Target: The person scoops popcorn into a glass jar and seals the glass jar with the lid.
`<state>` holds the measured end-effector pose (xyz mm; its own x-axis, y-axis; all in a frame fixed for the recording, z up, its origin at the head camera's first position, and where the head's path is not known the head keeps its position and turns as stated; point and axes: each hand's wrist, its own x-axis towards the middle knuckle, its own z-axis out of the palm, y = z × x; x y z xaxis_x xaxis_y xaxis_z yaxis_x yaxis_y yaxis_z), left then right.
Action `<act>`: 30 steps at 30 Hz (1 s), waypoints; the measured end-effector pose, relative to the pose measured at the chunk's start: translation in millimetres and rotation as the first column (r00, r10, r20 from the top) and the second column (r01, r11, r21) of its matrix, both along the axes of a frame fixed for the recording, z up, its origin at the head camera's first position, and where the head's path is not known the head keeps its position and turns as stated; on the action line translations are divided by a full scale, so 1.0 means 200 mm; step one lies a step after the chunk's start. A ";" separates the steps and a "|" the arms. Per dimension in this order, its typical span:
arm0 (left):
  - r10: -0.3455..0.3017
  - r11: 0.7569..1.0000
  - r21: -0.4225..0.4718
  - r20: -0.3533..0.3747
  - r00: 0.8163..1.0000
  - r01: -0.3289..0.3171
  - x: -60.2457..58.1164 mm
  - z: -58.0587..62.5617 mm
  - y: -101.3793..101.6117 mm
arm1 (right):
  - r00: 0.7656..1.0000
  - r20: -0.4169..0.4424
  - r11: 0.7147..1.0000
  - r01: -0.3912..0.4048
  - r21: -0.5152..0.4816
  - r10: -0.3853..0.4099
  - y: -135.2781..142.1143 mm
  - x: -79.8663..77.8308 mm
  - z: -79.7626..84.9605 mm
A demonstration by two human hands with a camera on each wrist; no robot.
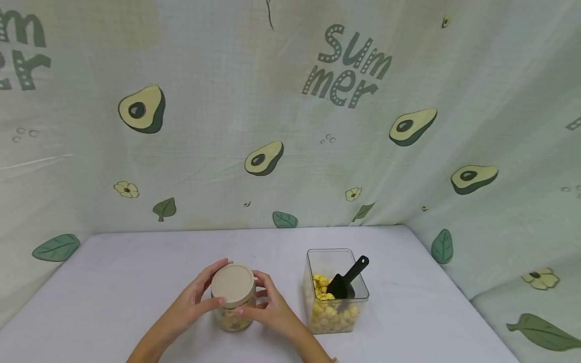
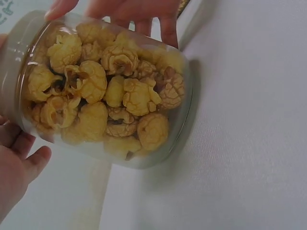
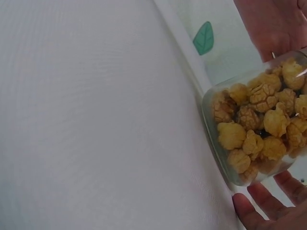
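Note:
A clear jar (image 1: 232, 320) of popcorn stands on the table with a pale cream lid (image 1: 233, 285) on it. My left hand (image 1: 192, 301) holds the lid from the left, its thumb along the near rim and its fingers around the far side. From the right, my right hand (image 1: 271, 308) grips the jar, thumb in front just below the lid and fingers behind. Caramel-coloured popcorn (image 2: 96, 91) fills much of the jar in the left wrist view. The right wrist view has the jar's base at the white tablecloth (image 3: 105, 120), right fingers (image 3: 261, 203) beside the glass.
Right of the jar stands a clear square container (image 1: 333, 322) partly filled with yellow popcorn (image 1: 321, 288). A black scoop (image 1: 346, 280) leans in it, handle above the rim. Behind the white table (image 1: 150, 262) hangs a curtain (image 1: 204, 111) printed with avocados and leaves.

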<state>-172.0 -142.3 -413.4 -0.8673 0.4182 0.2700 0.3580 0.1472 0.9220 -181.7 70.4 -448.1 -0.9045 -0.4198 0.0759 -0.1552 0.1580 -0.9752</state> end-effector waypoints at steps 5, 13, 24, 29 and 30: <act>0.209 0.962 -0.164 -0.067 0.976 -0.217 0.03 0.03 0.05 | 1.000 -0.013 1.000 -0.007 0.008 0.007 0.00 0.00 0.00; 0.444 0.829 -0.355 -0.050 0.894 -0.432 0.08 0.09 0.16 | 1.000 -0.021 1.000 -0.003 0.005 0.003 0.00 0.00 0.00; 0.433 0.855 -0.294 -0.050 0.900 -0.428 0.08 0.07 0.16 | 1.000 -0.027 1.000 0.014 0.002 -0.014 0.00 0.01 -0.01; 0.348 0.907 -0.226 -0.068 0.935 -0.354 0.05 0.05 0.12 | 1.000 -0.029 1.000 0.009 0.007 -0.009 0.00 0.00 -0.01; 0.329 0.917 -0.212 -0.080 0.941 -0.338 0.05 0.04 0.11 | 1.000 -0.029 1.000 0.010 0.008 -0.010 0.00 0.00 -0.01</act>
